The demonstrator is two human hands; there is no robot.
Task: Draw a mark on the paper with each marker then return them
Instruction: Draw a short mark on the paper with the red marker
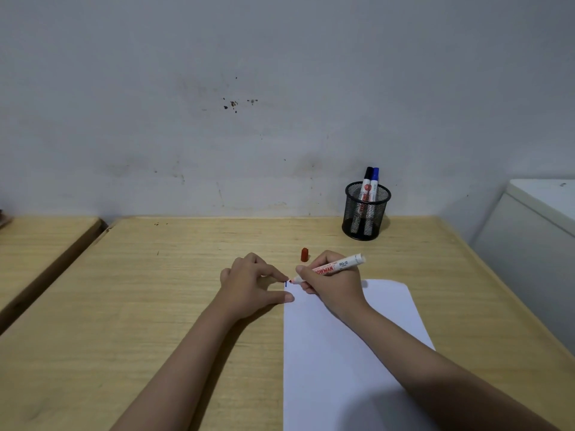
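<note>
paper (348,362): near end cut off | marker (329,269) tip contact: unclear

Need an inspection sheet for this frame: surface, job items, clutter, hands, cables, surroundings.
Surface: wooden table, bare wood.
Job's things: paper with a blue mark at its far left corner; red marker uncapped, tip at the paper; red cap upright on the table; black marker and blue marker, capped, in mesh cup.
Clutter: nothing seen.
Grippers: left hand pins the paper; right hand holds the red marker.
Cables: nothing seen.
Surroundings: stained wall; white cabinet on the right; second table on the left.
</note>
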